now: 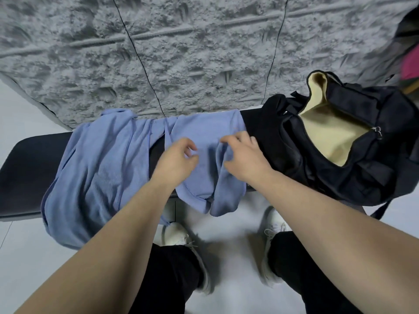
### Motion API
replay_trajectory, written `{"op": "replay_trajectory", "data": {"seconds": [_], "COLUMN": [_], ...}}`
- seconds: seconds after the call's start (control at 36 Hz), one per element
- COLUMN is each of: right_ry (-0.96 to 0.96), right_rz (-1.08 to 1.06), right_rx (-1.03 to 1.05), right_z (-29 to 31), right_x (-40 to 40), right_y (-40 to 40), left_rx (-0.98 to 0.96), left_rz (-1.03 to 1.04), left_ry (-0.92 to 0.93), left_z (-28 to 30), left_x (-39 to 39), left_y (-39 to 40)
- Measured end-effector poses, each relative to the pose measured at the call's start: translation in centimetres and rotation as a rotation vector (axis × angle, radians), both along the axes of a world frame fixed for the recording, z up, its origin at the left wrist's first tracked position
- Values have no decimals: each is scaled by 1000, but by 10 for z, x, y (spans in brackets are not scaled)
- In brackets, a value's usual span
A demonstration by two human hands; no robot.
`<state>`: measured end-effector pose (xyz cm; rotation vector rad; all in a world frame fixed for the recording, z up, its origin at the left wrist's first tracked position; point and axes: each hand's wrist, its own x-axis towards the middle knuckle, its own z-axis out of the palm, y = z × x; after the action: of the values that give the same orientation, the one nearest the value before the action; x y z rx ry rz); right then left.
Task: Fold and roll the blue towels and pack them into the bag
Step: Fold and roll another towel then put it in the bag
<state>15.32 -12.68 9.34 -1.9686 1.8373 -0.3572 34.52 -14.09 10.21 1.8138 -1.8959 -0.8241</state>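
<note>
1. The left hand (175, 160) hovers over the middle of the smaller blue towel (204, 141); its fingers are loosely curled with nothing between them; whether the fingertips brush the cloth cannot be told through the blur.
2. The right hand (243, 156) sits just to the right of the left one, on the same towel; its fingers curl down into a raised fold of blue cloth and appear to pinch it; the thumb lies on the near side of that fold.
3. This smaller blue towel is spread across the black bench (27, 168), directly under both hands; its near edge hangs over the bench front, below the wrists, in two loose lobes.
4. A larger blue towel (97, 168) lies crumpled to the left of the left hand, close beside the smaller one; a strip of bench shows between them; it too drapes over the near edge.
5. The black bag (340, 159) rests on the bench just right of the right hand, its side close to the knuckles; its zip is open and the tan lining (326, 130) faces up.
6. Below the forearms are white shoes (179, 236) and black trousers on a pale floor; beyond the hands stands a grey, rough-textured wall (181, 53).
</note>
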Motion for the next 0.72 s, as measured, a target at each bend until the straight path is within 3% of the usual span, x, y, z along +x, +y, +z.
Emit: {"op": "replay_trajectory", "data": {"seconds": [0.08,0.19,0.28,0.44,0.72], "right_ry": [-32,-149,-50,172,-26], "right_rz": [48,203,371,434,354], "right_rx": [-74,123,114,35,-7], "right_z": [-2,-5,-15,-16,-15], "right_x": [5,4,-2,-17,-30], "right_y": [11,26,34,44,47], "left_rx": [134,305,276,296,243], "left_rz": [-237,-433,-477,-515,-423], "left_ry": [-36,-176,-276,-588,-389], "left_z": [-2,-3,-5,-5,-4], "left_x": [-12,-12,-1,20,35], "left_y": [14,30,32,37,40]}}
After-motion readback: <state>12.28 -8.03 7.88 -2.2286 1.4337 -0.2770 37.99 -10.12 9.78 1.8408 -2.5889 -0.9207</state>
